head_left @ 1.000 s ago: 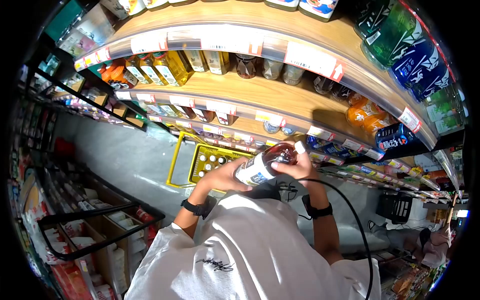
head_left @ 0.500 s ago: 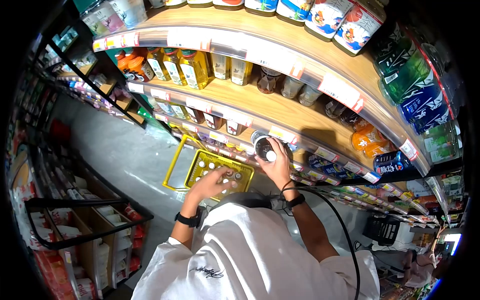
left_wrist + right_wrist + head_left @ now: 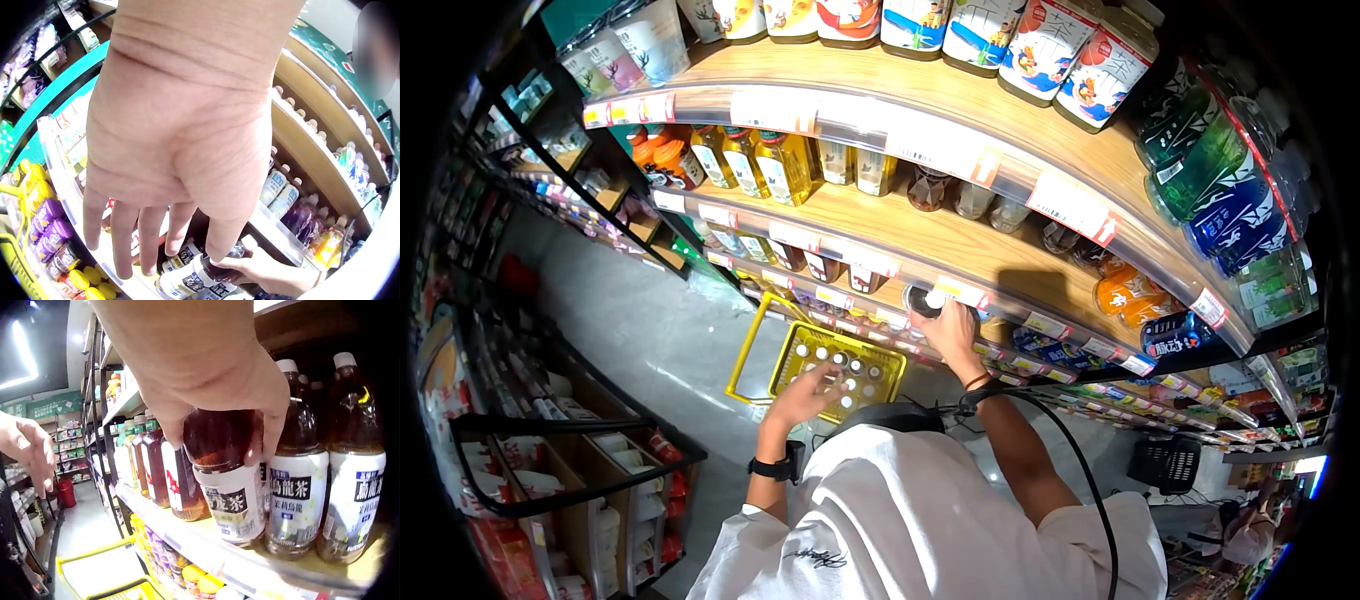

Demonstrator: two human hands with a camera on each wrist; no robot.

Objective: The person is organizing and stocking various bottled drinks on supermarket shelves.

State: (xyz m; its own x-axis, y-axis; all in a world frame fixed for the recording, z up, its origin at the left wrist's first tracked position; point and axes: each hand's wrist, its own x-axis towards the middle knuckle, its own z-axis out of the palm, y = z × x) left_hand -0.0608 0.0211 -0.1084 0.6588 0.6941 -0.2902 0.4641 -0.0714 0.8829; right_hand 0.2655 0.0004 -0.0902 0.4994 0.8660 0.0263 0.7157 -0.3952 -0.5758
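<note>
Right hand (image 3: 206, 369) grips a smooth, round tea bottle (image 3: 228, 481) — left hand (image 3: 808, 395) hangs slack-fingered

Bottle (image 3: 922, 299) now out at the shelf (image 3: 960, 250) in the right hand (image 3: 950, 330); left hand (image 3: 808, 393) off it, lowered.

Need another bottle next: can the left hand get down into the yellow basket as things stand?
Probably yes. The left hand hangs open and holds nothing, right above the yellow basket, whose top is open; nothing lies between them.
</note>
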